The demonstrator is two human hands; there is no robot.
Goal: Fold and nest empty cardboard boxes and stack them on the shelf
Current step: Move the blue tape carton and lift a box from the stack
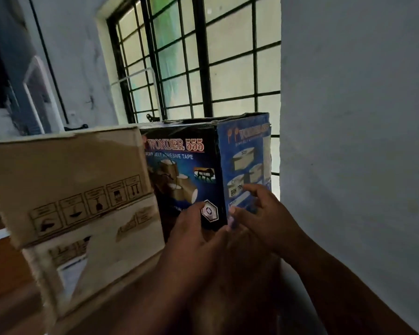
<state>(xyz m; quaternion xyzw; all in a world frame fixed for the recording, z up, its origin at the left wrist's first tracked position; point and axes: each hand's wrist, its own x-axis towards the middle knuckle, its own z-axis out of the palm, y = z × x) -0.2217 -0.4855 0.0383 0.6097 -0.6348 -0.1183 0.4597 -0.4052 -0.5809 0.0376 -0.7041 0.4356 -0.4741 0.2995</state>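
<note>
A dark blue printed tape box (pixel 186 175), marked "Wonder 555", stands upright in front of the window. My left hand (pixel 194 235) rests against its front face near the lower corner, fingers bent. My right hand (pixel 259 213) touches the box's right side face low down, fingers spread. Neither hand clearly grips the box. To its left, a plain brown cardboard box (pixel 65 180) with handling symbols lies on top of a second brown box (pixel 102 252).
A barred window (pixel 198 64) is right behind the boxes. A pale wall (pixel 353 141) closes the right side. A wooden surface (pixel 7 267) shows at lower left, and dark shelving or a door frame (pixel 15 76) stands at far left.
</note>
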